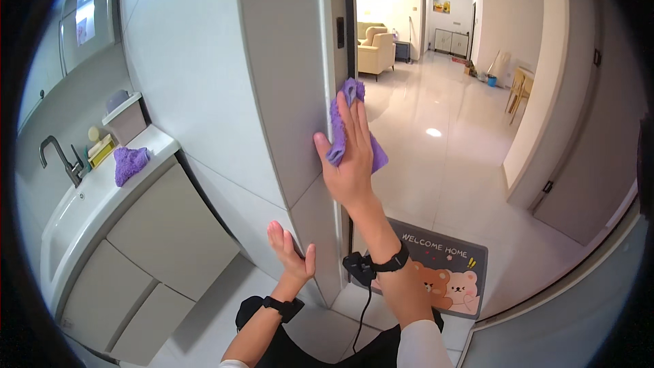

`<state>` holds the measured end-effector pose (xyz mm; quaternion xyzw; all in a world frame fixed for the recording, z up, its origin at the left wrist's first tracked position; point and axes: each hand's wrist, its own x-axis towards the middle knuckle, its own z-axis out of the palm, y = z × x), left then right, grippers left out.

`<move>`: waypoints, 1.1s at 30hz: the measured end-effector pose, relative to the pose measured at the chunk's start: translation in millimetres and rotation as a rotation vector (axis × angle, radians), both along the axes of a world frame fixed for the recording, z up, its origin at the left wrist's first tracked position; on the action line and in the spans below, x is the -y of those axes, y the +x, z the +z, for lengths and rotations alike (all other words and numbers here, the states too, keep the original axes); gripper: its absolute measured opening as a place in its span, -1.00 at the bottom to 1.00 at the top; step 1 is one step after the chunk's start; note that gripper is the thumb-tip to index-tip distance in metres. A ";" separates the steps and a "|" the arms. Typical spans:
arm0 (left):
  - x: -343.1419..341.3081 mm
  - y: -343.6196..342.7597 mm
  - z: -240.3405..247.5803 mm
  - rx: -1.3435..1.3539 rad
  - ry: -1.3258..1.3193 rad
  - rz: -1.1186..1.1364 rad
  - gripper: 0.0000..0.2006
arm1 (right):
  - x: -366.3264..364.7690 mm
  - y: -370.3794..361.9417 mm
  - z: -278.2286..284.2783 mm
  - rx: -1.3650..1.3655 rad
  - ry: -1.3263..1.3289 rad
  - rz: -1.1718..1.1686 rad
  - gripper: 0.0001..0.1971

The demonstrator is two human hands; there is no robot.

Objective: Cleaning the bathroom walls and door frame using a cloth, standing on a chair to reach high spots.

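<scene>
The head view has the person's right hand [351,167] laid flat over a purple cloth [336,140] at the door frame [332,61]. That grip is open, fingers straight and pointing up, thumb spread aside, the cloth lying under the palm and showing past both edges of the hand. Lower down, the left hand [293,259] is open and empty, fingers raised near the tiled wall [266,95]. Over to the left I see a second cloth [131,165] on the sink's [163,138] rim, near the tap [65,163]. A mat [477,252] lies on the floor beyond the right forearm.
</scene>
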<state>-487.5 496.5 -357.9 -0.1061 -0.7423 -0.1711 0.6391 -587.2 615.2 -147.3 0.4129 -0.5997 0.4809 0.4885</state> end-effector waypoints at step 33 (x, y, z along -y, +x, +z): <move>-8.5 119.8 19.9 1.080 0.327 -0.073 -0.32 | 9.6 -13.2 243.4 -0.096 -0.007 -0.151 -0.54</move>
